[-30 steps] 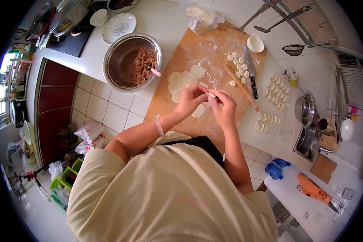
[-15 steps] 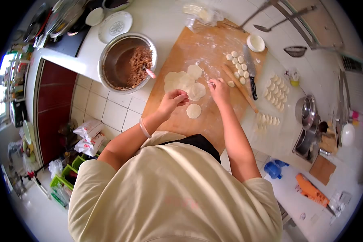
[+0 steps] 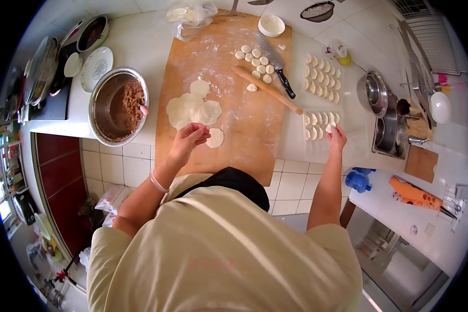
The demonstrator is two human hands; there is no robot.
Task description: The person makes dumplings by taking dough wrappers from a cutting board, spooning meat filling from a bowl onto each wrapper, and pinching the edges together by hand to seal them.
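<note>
My right hand (image 3: 337, 138) pinches a white dumpling (image 3: 329, 127) at the right end of the nearer group of dumplings (image 3: 313, 119). These crescent dumplings lie in rows on a clear tray or sheet to the right of the wooden board (image 3: 234, 151). Over the board, my left hand (image 3: 188, 141) has its fingers curled together, with nothing visible in them. Just past its fingertips lies a single round dough wrapper (image 3: 215, 138). Beyond it, overlapping wrappers (image 3: 184, 110) are spread out, with another wrapper (image 3: 199, 88) at their far edge.
A rolling pin (image 3: 268, 89), a knife (image 3: 275, 65), several small dough pieces (image 3: 256, 62) and a white bowl (image 3: 271, 25) are on the board. Left of it stands a metal bowl of minced filling (image 3: 133, 101). More dumplings (image 3: 322, 78) lie farther back; pots (image 3: 375, 93) stand at right.
My right hand has moved from the board out to the right, over the dumpling rows, with a dumpling in its fingers. My left hand remains by the wrappers. The camera view has turned right.
</note>
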